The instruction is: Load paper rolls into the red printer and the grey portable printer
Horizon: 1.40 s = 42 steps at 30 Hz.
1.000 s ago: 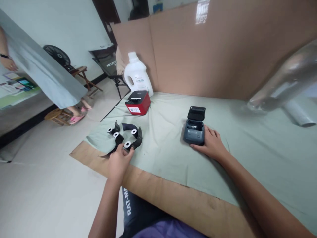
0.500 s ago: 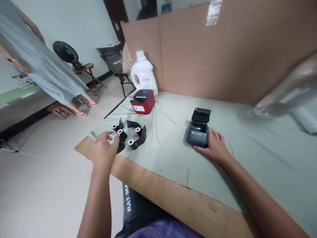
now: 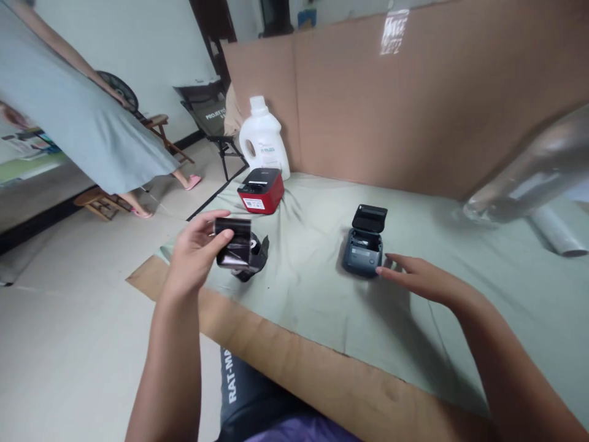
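Observation:
My left hand (image 3: 196, 248) is closed around a glossy black ribbon roll (image 3: 235, 245), thumb across its front, held above the cloth. Behind and below it lie more black ribbon rolls (image 3: 258, 256) with white cores, partly hidden by the hand. A small dark-blue label printer (image 3: 363, 253) rests on the cloth with its black lid tilted up and its bay showing. Beside the printer's right edge, my right hand (image 3: 416, 277) holds nothing, its fingers apart; the thumb is at the printer's lower right corner, and I cannot tell whether it touches.
A red and black printer (image 3: 262, 191) sits at the back left, before a white jug (image 3: 264, 138). A cardboard panel (image 3: 350, 104) stands along the back. Plastic-wrapped material (image 3: 529, 166) lies at the right. Across the room, a person (image 3: 105, 129) stands near a folding chair (image 3: 209, 113).
My left hand has picked up a black ribbon roll from the group on the cloth. The right hand has loosened from the printer and shifted right. The person in the background has moved.

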Each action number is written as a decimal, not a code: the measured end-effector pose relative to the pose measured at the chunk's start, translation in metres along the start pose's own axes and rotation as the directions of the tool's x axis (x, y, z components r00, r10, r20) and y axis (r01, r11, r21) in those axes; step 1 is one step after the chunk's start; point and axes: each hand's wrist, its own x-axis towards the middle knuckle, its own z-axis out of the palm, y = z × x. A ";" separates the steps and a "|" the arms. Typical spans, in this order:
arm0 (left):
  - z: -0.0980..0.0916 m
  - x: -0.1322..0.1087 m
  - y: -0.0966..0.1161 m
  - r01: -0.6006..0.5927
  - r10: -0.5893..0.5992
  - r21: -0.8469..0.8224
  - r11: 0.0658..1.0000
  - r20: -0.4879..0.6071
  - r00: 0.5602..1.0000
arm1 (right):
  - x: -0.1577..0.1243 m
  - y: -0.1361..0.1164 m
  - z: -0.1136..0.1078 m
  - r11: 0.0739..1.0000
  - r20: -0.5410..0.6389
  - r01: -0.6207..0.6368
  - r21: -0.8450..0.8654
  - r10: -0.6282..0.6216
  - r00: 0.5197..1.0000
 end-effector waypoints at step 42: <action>0.229 -0.102 0.008 0.246 0.004 -0.187 0.951 0.804 0.595 | 0.067 -0.004 0.006 0.994 -0.308 0.098 0.055 -0.077 0.948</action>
